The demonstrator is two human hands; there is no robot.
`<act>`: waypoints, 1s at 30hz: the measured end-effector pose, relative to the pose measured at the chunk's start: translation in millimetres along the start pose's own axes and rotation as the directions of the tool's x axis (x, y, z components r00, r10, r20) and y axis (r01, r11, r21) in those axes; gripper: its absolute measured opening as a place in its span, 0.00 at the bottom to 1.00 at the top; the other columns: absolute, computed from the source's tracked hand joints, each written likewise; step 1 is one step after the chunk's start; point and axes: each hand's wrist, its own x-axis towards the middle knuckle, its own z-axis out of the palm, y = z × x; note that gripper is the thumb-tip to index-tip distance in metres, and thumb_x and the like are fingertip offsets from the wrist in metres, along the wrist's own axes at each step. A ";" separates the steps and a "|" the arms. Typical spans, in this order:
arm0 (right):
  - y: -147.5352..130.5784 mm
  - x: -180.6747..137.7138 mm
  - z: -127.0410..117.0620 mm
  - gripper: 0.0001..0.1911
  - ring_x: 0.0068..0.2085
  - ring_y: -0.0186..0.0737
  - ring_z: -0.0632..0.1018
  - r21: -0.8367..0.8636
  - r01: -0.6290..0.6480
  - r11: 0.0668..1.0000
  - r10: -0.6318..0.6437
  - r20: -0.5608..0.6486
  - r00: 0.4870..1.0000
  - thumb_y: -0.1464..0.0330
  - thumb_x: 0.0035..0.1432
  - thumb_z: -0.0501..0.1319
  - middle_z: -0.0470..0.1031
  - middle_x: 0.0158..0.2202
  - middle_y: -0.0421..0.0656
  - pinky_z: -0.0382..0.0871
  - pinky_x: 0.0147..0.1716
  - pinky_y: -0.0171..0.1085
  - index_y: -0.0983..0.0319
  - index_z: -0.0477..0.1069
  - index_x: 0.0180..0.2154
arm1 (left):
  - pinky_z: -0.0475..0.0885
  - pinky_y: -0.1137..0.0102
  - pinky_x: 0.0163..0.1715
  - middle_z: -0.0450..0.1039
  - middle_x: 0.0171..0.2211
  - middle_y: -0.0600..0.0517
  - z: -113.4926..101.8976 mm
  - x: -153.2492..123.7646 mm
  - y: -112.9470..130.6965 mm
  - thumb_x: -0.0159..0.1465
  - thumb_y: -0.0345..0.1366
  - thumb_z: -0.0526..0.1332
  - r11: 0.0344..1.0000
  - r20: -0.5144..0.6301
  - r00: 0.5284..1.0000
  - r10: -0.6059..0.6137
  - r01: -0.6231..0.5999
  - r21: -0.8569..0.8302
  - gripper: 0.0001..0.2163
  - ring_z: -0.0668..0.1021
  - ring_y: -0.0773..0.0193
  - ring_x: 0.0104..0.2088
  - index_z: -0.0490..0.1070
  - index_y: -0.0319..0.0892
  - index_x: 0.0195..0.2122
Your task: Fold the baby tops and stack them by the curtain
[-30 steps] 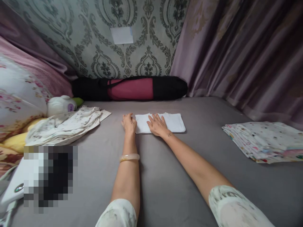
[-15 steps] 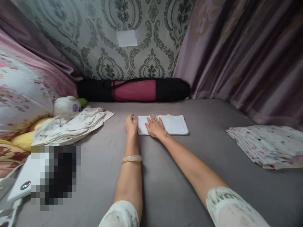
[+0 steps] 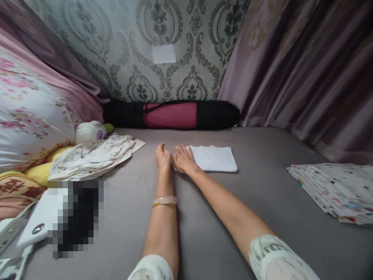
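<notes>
A folded white cloth point(image 3: 214, 158) lies flat on the grey bed sheet in front of me. Spread out on its left end is my right hand point(image 3: 183, 159), palm down and fingers apart. Just beside that end is my left hand point(image 3: 163, 156), its fingers curled inward and its thumb side up. Whether those curled fingers hold anything is hidden from this angle. A pale bangle point(image 3: 164, 200) circles my left forearm.
A black and dark red long bag point(image 3: 171, 115) lies along the wall. At left are a crumpled patterned cloth point(image 3: 96, 155), a white plush toy point(image 3: 89, 131), a flowered pillow point(image 3: 32, 112) and a white device point(image 3: 43, 217). Folded printed fabric point(image 3: 335, 190) lies right.
My right hand has slid left over the white cloth, from nearer its middle to its left end, close to my left hand. The view has shifted slightly; the left hand stays beside the cloth.
</notes>
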 end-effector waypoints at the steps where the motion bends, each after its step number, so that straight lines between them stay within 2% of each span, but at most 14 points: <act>1: -1.8 1.2 2.5 0.30 0.70 0.47 0.47 -0.001 0.009 1.000 -0.009 0.012 1.000 0.61 0.69 0.39 0.49 0.70 0.49 0.37 0.66 0.53 0.68 0.52 0.67 | 0.67 0.63 0.56 0.75 0.51 0.42 0.2 0.1 0.1 0.63 0.29 0.49 1.000 -0.005 1.000 -0.005 0.005 -0.001 0.18 0.75 0.57 0.54 0.73 0.38 0.50; 10: -0.1 6.2 10.5 0.31 0.70 0.49 0.47 -0.025 0.034 0.999 -0.031 0.104 0.994 0.62 0.67 0.43 0.46 0.70 0.49 0.39 0.66 0.53 0.68 0.50 0.68 | 0.67 0.67 0.56 0.74 0.53 0.43 -1.2 -5.5 7.1 0.66 0.31 0.48 0.995 0.029 1.000 0.002 -0.005 0.097 0.18 0.74 0.59 0.55 0.71 0.37 0.52; 15: 0.4 5.5 0.8 0.33 0.70 0.48 0.46 0.012 0.045 0.999 -0.046 0.145 0.988 0.62 0.66 0.47 0.45 0.71 0.49 0.39 0.66 0.52 0.69 0.47 0.68 | 0.68 0.66 0.55 0.74 0.53 0.44 -4.0 -9.4 17.5 0.67 0.33 0.47 0.987 0.078 0.997 0.016 -0.028 0.157 0.18 0.75 0.59 0.54 0.70 0.40 0.53; 17: 5.5 1.4 -8.9 0.32 0.70 0.45 0.46 0.061 0.031 0.998 -0.039 0.128 0.991 0.63 0.67 0.43 0.43 0.71 0.47 0.39 0.66 0.51 0.67 0.46 0.69 | 0.68 0.66 0.55 0.75 0.52 0.44 -1.8 -12.5 24.4 0.67 0.33 0.47 0.986 0.110 0.993 0.038 -0.055 0.155 0.18 0.75 0.59 0.53 0.70 0.40 0.54; 20: 23.1 -11.6 -25.2 0.30 0.70 0.43 0.46 0.079 -0.032 0.996 0.031 0.016 0.999 0.63 0.69 0.38 0.44 0.71 0.47 0.37 0.66 0.51 0.66 0.46 0.69 | 0.69 0.67 0.53 0.75 0.52 0.44 7.8 -22.1 37.1 0.68 0.34 0.48 0.980 0.176 0.979 0.103 -0.130 0.152 0.17 0.76 0.59 0.52 0.70 0.39 0.54; 23: 50.2 -29.4 -36.8 0.30 0.70 0.46 0.47 0.038 -0.115 0.993 0.116 -0.034 0.993 0.64 0.69 0.39 0.47 0.70 0.49 0.36 0.66 0.53 0.69 0.49 0.68 | 0.69 0.67 0.52 0.76 0.51 0.44 22.7 -37.5 48.6 0.69 0.33 0.48 0.947 0.332 0.918 0.217 -0.280 0.157 0.17 0.77 0.59 0.51 0.70 0.39 0.54; 26: 76.5 -44.2 -40.4 0.30 0.70 0.47 0.49 0.005 -0.157 0.988 0.157 0.009 0.988 0.65 0.68 0.40 0.50 0.69 0.49 0.37 0.66 0.54 0.69 0.52 0.67 | 0.65 0.65 0.57 0.75 0.52 0.44 36.3 -53.8 53.6 0.67 0.30 0.49 0.858 0.521 0.787 0.330 -0.481 0.183 0.17 0.73 0.58 0.56 0.70 0.40 0.54; 28: 88.5 -50.3 -38.9 0.29 0.69 0.47 0.50 -0.009 -0.149 0.989 0.149 0.037 0.988 0.65 0.68 0.40 0.50 0.69 0.47 0.39 0.66 0.53 0.68 0.52 0.67 | 0.60 0.60 0.61 0.72 0.56 0.44 42.4 -62.2 52.9 0.67 0.30 0.50 0.785 0.604 0.713 0.355 -0.579 0.222 0.17 0.67 0.56 0.62 0.69 0.41 0.55; 30: 95.1 -53.5 -35.2 0.29 0.69 0.45 0.51 -0.019 -0.132 0.991 0.132 0.035 0.991 0.65 0.68 0.40 0.50 0.70 0.46 0.41 0.66 0.51 0.66 0.52 0.67 | 0.56 0.55 0.63 0.67 0.60 0.44 45.9 -67.9 50.0 0.69 0.33 0.48 0.737 0.650 0.682 0.335 -0.620 0.269 0.17 0.63 0.54 0.64 0.67 0.42 0.56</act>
